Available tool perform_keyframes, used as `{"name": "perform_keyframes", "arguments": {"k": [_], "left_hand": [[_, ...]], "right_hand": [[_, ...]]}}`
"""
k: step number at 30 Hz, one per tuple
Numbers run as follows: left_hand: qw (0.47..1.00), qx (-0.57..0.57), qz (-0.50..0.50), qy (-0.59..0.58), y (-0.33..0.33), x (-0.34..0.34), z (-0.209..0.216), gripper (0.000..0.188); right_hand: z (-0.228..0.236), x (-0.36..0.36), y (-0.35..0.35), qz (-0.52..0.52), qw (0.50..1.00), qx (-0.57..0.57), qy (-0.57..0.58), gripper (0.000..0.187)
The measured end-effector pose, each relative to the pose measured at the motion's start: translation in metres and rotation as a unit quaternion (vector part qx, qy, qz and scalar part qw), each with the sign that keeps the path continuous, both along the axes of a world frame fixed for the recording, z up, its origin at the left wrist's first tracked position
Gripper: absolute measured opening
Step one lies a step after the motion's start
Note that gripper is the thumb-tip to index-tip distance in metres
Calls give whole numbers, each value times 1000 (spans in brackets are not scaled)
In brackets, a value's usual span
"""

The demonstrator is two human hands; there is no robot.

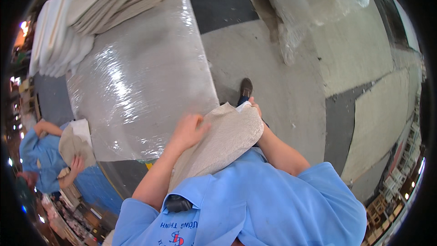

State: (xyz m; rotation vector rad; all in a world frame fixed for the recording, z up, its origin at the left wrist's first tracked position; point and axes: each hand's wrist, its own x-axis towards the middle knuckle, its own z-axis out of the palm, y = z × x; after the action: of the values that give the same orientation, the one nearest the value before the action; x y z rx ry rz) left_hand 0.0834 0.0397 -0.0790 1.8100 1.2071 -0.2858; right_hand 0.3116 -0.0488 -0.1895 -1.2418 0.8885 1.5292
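Note:
A beige, textured fabric piece (227,132) with a white underside hangs in front of my body, its lower part reaching toward my left forearm. My right hand (256,107) grips its far right edge, where a bit of white shows. Blurred by motion, my left hand (190,132) is over the left edge of the fabric with its fingers apart; whether it touches the cloth is hard to see.
A plastic-wrapped grey slab (145,82) lies to the left, with stacked beige fabric pieces (123,0) and white pads (57,32) at its far end. Clear plastic sheeting (314,0) is ahead right. A co-worker (43,150) at left handles similar fabric.

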Motion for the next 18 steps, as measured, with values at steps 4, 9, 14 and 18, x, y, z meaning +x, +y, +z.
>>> {"name": "perform_keyframes", "arguments": {"k": [4,9,14,18], "left_hand": [[995,33,90,41,-34,-25,-16,42],[977,136,158,-34,-35,13,-20,47],[988,61,134,-42,-14,21,-32,47],[971,135,187,-70,-2,28,-31,35]], "right_hand": [[18,-1,26,61,997,45,-16,69],[-5,27,15,99,971,219,-4,69],[2,33,30,134,949,285,-14,72],[12,13,40,79,964,243,-72,72]]}}
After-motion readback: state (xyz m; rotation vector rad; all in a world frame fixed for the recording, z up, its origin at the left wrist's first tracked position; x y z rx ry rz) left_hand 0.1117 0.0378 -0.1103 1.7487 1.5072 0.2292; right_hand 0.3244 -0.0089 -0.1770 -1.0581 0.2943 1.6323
